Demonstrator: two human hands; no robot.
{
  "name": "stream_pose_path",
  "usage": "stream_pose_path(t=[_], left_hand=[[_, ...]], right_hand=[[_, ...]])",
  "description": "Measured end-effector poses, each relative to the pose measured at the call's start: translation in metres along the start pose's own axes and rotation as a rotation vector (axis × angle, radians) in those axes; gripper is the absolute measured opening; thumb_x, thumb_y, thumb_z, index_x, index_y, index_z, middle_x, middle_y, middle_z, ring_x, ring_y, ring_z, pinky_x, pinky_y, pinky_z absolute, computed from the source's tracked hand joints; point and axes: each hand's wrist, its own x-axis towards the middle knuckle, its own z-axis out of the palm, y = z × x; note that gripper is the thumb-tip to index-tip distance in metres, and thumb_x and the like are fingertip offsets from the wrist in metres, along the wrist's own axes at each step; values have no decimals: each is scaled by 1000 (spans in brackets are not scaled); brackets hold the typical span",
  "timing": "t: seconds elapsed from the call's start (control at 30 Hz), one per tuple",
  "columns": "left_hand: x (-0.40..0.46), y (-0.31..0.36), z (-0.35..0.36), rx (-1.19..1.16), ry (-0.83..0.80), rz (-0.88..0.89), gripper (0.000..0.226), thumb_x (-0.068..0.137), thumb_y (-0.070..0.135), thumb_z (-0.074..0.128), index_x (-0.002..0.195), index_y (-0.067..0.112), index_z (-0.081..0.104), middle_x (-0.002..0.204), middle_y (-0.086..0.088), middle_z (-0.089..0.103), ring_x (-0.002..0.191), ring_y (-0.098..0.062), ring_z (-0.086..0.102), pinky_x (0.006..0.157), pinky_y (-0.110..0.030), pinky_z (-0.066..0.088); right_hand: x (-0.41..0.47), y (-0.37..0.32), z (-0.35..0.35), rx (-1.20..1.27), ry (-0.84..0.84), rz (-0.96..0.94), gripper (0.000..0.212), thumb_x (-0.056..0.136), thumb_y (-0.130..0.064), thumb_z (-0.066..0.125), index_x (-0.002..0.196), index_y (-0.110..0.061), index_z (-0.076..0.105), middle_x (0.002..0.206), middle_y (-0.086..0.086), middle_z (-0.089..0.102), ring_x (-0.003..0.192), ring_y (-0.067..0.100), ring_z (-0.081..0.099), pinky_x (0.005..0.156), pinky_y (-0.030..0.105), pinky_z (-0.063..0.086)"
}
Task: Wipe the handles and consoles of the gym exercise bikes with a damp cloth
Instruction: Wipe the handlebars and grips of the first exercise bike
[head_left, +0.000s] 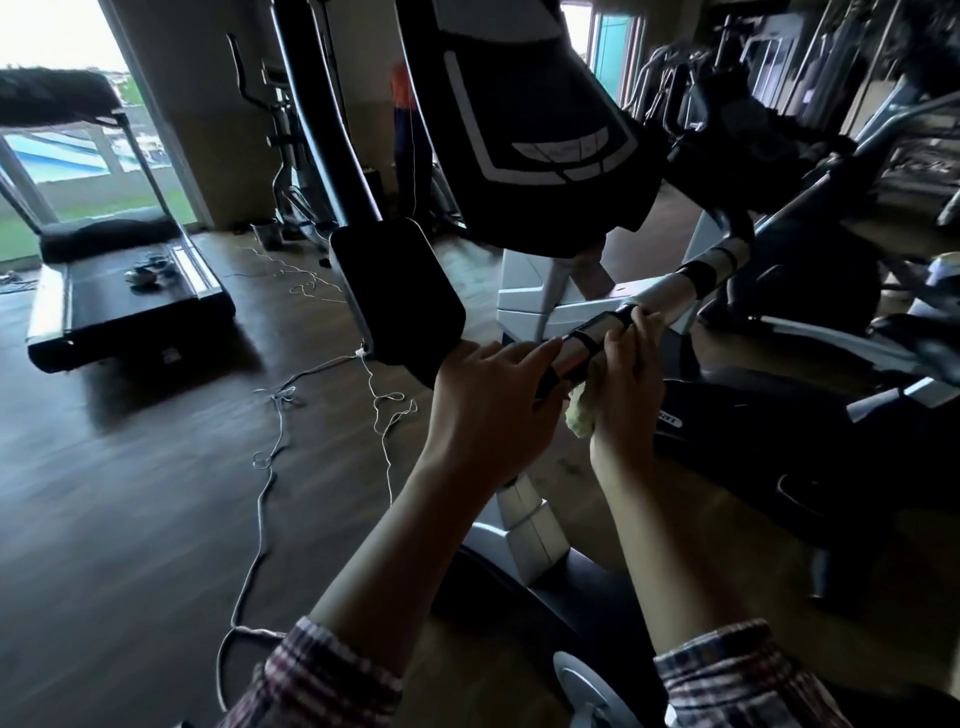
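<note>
- Gripping the bike handle (592, 340), the left hand (488, 400) curls round it.
- At 3 o'clock beside it, the right hand (626, 384) presses a pale cloth (581, 413) against the handle, fingers curled over it.

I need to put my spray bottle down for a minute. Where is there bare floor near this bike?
The widest bare floor lies left of the cord, in front of the treadmill. It is crowded around the handle, where the left hand grips and the right hand holds the cloth, and to the right among other bikes.
</note>
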Motion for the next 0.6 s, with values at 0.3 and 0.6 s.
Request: stream_pose_path(t=[0.3, 0.6], left_hand=[[-27, 2, 8, -5, 222, 33, 32, 79, 17, 66, 110, 15, 69, 111, -1, 71, 97, -22, 67, 97, -38, 41], [-96, -16, 12, -160, 336, 12, 37, 88, 10, 58, 125, 10, 63, 137, -4, 57, 132, -18, 46, 113, -39, 34]], right_hand=[[-49, -31, -17, 170, -159, 17, 37, 98, 0, 48, 94, -34, 63, 58, 11, 58, 48, 12, 58, 50, 6, 44], [-115, 2, -6, 30, -219, 150, 40, 92, 1, 57, 117, -30, 63, 80, 11, 57, 62, 22, 59, 57, 17, 49]])
